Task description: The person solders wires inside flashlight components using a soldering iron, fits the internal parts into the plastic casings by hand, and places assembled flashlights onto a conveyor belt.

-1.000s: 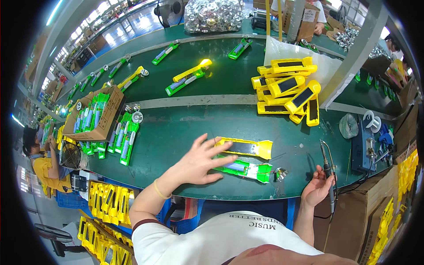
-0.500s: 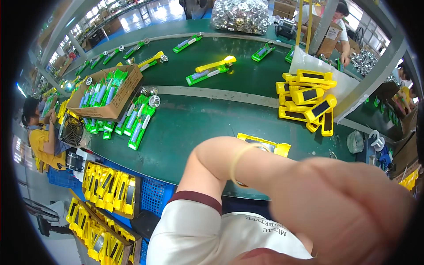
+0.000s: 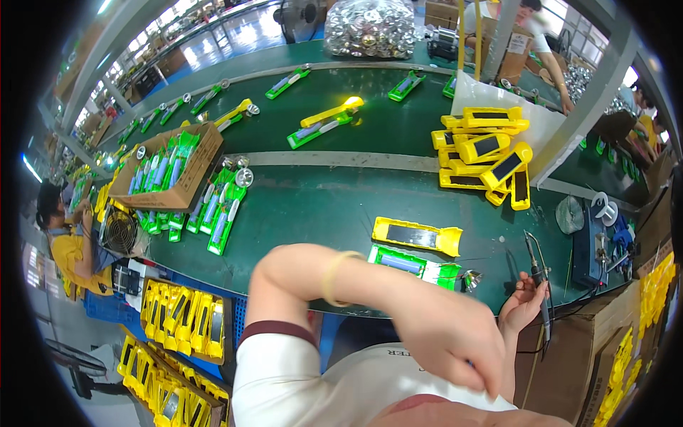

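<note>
Green felt-like matting covers the long workbench [image 3: 320, 206] in front of you, and on it, just beyond your raised forearm, lie a yellow plastic housing with a dark panel [image 3: 416, 235] and a green circuit-board assembly with a small silver reflector at its end [image 3: 416, 264], side by side and nearly touching. Your left hand [image 3: 455, 341] is lifted close to your chest, fingers curled down and pinching the pale fabric of your shirt [image 3: 341, 395]; a yellow band [image 3: 332, 277] circles that wrist. Your right hand [image 3: 523, 306] rests at the bench's near edge, closed loosely around a slim soldering iron with a dark handle [image 3: 542, 292], its tip pointing away from you. The two hands are apart, the iron just to the right of the green assembly. Farther back, a heap of yellow housings [image 3: 487, 153] sits to the right, and a brown cardboard box of green parts [image 3: 174, 167] stands to the left.
</note>
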`<action>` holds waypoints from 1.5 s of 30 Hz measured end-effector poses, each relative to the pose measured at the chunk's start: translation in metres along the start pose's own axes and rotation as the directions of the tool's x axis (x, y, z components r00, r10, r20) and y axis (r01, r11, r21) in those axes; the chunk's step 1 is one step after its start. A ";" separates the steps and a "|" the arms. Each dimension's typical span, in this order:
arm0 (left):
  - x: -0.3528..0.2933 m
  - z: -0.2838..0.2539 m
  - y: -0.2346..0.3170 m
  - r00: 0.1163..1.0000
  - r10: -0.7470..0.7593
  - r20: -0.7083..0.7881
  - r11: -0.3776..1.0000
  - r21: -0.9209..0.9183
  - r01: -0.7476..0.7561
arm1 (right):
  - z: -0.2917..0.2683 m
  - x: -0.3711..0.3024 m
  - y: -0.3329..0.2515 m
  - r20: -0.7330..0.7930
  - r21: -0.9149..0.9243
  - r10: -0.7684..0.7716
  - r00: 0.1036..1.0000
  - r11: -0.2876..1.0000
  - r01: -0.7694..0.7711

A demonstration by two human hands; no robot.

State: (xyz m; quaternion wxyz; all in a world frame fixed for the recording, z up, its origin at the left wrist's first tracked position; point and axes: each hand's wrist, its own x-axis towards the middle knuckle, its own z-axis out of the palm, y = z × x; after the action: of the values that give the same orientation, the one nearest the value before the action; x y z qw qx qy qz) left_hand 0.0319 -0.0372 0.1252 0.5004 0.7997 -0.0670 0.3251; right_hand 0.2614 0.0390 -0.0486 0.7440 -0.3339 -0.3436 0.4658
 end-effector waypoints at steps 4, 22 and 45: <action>-0.020 -0.025 0.044 0.936 -0.083 -0.342 0.943 0.276 0.185 | -0.003 0.003 -0.002 0.000 -0.012 0.001 1.000 1.000 -0.001; 0.050 -0.072 0.023 0.985 -0.111 -0.134 0.731 0.661 0.172 | -0.005 0.003 -0.004 -0.016 -0.006 0.115 0.993 0.993 -0.115; 0.031 -0.044 0.081 0.864 -0.337 -0.373 0.151 0.885 0.441 | -0.010 0.010 -0.006 0.047 0.009 0.025 0.999 1.000 -0.025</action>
State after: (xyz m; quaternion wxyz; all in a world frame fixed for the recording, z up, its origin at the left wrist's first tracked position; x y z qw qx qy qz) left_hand 0.0012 -0.0336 0.2172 -0.0136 0.9084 0.3710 0.1923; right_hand 0.2760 0.0447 -0.0472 0.7315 -0.3237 -0.3544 0.4842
